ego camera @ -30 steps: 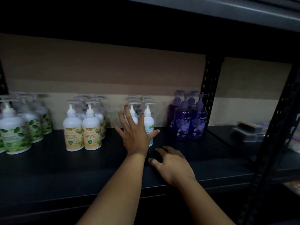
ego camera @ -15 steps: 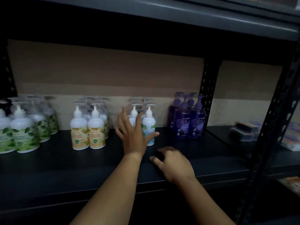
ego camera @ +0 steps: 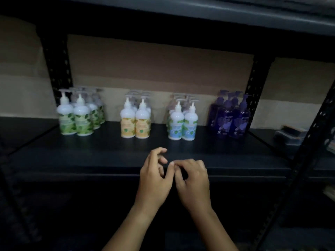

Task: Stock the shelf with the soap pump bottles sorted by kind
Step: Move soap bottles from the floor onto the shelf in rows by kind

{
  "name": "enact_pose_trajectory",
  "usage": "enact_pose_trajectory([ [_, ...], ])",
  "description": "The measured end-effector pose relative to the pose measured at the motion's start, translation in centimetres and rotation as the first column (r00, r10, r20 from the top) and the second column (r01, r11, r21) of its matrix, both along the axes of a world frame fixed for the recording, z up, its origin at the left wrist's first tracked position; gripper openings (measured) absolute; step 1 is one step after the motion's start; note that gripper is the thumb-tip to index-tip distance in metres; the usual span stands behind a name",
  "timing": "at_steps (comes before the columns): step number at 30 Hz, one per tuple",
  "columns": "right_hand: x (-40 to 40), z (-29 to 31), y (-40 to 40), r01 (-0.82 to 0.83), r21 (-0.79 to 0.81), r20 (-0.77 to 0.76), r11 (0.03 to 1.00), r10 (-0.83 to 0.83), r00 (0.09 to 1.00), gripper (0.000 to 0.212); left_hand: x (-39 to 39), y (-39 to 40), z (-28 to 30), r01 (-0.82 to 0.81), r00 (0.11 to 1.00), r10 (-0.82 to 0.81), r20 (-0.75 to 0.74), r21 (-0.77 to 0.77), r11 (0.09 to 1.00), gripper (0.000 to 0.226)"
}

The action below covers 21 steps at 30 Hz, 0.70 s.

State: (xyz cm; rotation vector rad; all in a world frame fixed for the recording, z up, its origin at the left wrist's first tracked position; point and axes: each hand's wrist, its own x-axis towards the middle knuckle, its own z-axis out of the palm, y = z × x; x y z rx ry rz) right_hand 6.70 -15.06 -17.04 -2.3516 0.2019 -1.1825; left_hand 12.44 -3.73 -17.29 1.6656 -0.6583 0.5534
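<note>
Four groups of soap pump bottles stand upright in short rows along the back of a dark metal shelf [ego camera: 108, 156], sorted by label: green-leaf bottles [ego camera: 76, 122] at far left, yellow-label bottles [ego camera: 135, 125] next, blue-label bottles [ego camera: 182, 126] after them, and purple bottles [ego camera: 229, 122] at right beside a black upright post [ego camera: 254, 91]. In front, at the shelf's front edge, the person's left hand [ego camera: 154, 180] and right hand [ego camera: 194, 183] hover close together, fingers loosely curled and holding nothing, well apart from the bottles. The scene is dim and slightly blurred, with a brown board [ego camera: 154, 66] behind the rows.
</note>
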Motion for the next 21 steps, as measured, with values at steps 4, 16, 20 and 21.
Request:
enact_pose_trajectory([
  [4,-1.3,-4.8,4.2,-0.111,0.067,0.063,0.992,0.106,0.992,0.023,-1.7,5.3,-5.0,-0.049,0.993,0.058,-0.104,0.094,0.994,0.030],
  [16,-1.7,-22.8,10.9,-0.180,0.329,-0.782,0.927,0.374,0.499,0.037,-2.9,21.9,-25.3,0.209,0.780,0.359,-0.512,0.754,0.623,0.057],
  [20,-0.7,-30.7,11.7,-0.200,0.316,-0.856,0.928,0.369,0.362,0.034,-4.6,24.3,-28.2,0.221,0.820,0.363,-0.442,0.831,0.511,0.079],
  [21,-0.3,-32.4,12.0,-0.193,0.319,-0.861,0.928,0.369,0.349,0.033,-4.8,24.7,-28.8,0.196,0.826,0.369,-0.427,0.831,0.521,0.082],
])
